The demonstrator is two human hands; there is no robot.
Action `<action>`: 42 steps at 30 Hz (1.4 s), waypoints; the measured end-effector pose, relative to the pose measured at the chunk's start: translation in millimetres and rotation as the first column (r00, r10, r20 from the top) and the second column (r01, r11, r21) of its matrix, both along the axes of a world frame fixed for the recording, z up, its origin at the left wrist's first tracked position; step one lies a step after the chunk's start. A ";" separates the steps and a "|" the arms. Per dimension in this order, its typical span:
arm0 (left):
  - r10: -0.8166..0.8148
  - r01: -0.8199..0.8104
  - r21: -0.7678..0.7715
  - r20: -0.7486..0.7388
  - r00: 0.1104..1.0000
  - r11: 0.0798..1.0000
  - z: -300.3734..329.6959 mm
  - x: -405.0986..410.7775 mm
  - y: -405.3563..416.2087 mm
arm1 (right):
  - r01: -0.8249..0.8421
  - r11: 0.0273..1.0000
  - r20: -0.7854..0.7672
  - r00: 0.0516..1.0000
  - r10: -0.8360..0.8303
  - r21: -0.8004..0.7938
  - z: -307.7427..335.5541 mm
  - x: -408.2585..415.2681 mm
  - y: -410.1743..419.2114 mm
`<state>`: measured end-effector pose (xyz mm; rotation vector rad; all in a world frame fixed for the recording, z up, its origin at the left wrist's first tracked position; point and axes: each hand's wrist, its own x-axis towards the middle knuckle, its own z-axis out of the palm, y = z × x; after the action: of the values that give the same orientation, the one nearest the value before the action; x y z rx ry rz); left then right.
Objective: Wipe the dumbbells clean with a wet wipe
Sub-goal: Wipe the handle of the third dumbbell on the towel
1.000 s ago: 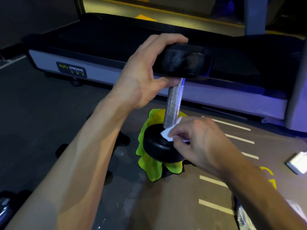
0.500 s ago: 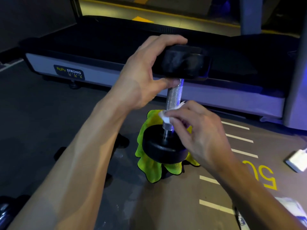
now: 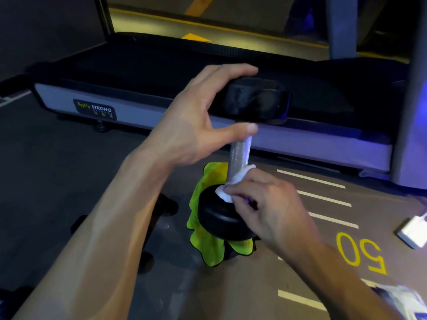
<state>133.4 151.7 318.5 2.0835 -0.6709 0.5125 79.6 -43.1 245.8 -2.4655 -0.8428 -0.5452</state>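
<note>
Black dumbbell [image 3: 235, 158] stands on end on a green cloth [image 3: 205, 241] on the floor, before a treadmill [image 3: 97, 98]. Left hand [image 3: 196, 125] grips its top head, steadying it. Right hand [image 3: 268, 209] pinches a white wipe [image 3: 233, 183] against the bar's foot, atop the lower head. Judging by this, cleaning is midway: whether the heads are done cannot be told.
</note>
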 end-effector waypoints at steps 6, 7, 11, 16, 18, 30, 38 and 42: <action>0.041 -0.045 -0.075 -0.058 0.997 0.996 5.9 -0.2 -3.1 | 0.082 0.966 0.107 0.988 -0.111 0.246 12.5 12.5 10.1; 0.043 -0.046 -0.074 -0.053 0.998 0.996 5.8 -0.1 -3.1 | 0.077 0.977 0.079 0.992 -0.095 0.199 4.5 4.8 10.3; 0.040 -0.043 -0.081 -0.034 0.999 0.996 3.5 -0.6 -3.5 | 0.031 0.997 0.019 0.999 -0.032 0.065 -3.8 -6.5 7.4; 0.045 -0.047 -0.061 -0.035 0.998 0.997 5.5 -1.6 -7.2 | 0.190 0.978 0.119 0.972 -0.200 0.091 22.9 3.4 22.1; 0.054 -0.056 -0.064 -0.025 0.998 0.996 4.7 -1.0 -7.6 | 0.218 0.976 0.102 0.970 -0.219 0.023 16.7 -7.1 21.1; 0.063 -0.065 -0.076 -0.028 0.998 0.995 3.4 -2.7 -7.5 | 0.151 0.942 0.165 0.981 -0.105 -0.298 -0.7 -0.2 10.4; 0.053 -0.055 -0.089 -0.024 0.998 0.994 3.1 -3.2 -10.6 | 0.089 0.996 0.248 0.964 -0.090 0.018 10.7 13.0 6.9; 0.051 -0.053 -0.091 -0.025 0.998 0.994 2.4 -1.6 -10.5 | 0.106 0.989 0.250 0.960 -0.129 0.102 16.7 19.5 9.5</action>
<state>131.9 141.2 320.9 2.0217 -0.5708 0.5378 99.1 -33.6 262.5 -2.4079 -0.7532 -0.9398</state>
